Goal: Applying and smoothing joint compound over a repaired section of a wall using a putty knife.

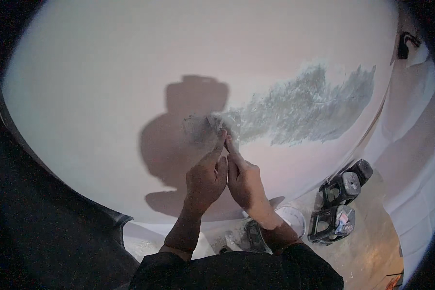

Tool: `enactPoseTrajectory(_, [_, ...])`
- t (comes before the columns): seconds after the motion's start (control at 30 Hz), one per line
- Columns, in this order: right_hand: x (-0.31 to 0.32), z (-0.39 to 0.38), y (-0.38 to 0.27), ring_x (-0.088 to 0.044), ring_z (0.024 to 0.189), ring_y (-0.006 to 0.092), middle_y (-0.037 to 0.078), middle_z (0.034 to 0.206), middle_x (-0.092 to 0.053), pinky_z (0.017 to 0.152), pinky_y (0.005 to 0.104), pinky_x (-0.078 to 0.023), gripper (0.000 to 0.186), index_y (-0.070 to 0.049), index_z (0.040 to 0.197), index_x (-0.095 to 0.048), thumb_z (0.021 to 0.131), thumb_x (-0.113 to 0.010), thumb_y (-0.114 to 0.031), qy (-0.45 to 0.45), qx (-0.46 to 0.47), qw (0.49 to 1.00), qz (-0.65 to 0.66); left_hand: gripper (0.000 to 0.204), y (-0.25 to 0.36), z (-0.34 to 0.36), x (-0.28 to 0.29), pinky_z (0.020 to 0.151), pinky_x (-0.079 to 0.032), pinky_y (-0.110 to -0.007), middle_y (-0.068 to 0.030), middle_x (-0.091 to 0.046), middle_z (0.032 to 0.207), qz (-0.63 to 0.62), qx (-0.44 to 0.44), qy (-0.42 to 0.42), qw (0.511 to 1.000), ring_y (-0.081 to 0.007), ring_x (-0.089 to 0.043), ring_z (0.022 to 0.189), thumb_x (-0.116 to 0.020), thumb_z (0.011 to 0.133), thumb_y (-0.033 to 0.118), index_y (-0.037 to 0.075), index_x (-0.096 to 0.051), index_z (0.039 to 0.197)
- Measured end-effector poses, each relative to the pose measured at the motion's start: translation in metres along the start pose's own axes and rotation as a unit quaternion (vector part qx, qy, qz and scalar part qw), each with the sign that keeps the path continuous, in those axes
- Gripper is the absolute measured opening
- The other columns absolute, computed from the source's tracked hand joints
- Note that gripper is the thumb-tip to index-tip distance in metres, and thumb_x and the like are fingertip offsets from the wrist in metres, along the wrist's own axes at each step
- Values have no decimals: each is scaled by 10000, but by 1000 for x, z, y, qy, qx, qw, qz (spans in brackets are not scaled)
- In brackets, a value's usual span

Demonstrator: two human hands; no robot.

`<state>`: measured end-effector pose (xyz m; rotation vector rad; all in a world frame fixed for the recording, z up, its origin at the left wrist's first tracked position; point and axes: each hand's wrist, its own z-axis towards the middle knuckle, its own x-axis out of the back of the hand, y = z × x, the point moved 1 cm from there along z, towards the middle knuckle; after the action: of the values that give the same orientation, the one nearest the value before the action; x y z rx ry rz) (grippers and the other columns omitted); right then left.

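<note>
In front of me is a pale wall (pixel 106 58) with a rough grey plaster patch (pixel 304 108) spread across its right half. At the patch's left end, a flat scraper (pixel 232 121) lies against the surface. Both hands meet at it: my left hand (pixel 205 181) and my right hand (pixel 245 183) are side by side, forefingers stretched up onto the blade and the other fingers curled. The handle is hidden by my hands. A thin grey smear (pixel 194 128) shows just left of the blade, inside my shadow.
Black plastic stools (pixel 331 224) stand on the floor at the lower right, one with small items on its top. A white bucket (pixel 295 217) is partly behind my right forearm. White sheeting (pixel 415 193) hangs along the right side.
</note>
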<state>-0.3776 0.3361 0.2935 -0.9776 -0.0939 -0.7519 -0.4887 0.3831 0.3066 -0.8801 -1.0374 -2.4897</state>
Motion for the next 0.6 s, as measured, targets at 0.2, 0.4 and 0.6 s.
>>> enactPoseTrajectory(0.2, [1, -2, 0, -600, 777, 481, 307, 905, -599, 623, 540, -465, 613, -227, 1476, -294, 922, -492, -56, -23, -14, 1000, -1, 586, -8, -5, -4, 704, -489, -472, -225, -638, 912, 26, 14, 4, 1000, -386, -626, 752, -490, 893, 101, 236, -386, 1454])
enactPoseTrajectory(0.4, [-7, 2, 1, -603, 762, 467, 305, 857, -596, 598, 513, -461, 609, -219, 1472, -314, 917, -499, -48, 5, 22, 1000, 9, 596, -5, -3, 3, 712, -493, -483, -227, -639, 931, 51, 51, -33, 997, -394, -631, 788, -492, 894, 119, 242, -364, 1463])
enactPoseTrajectory(0.6, [9, -1, -13, -541, 747, 61, 333, 934, -569, 552, 316, -455, 489, -79, 1411, -419, 930, -458, -3, -33, -58, 998, 15, 534, 2, 0, 8, 659, -501, -470, -227, -633, 838, 64, 34, -22, 997, -391, -627, 707, -498, 918, 147, 216, -405, 1439])
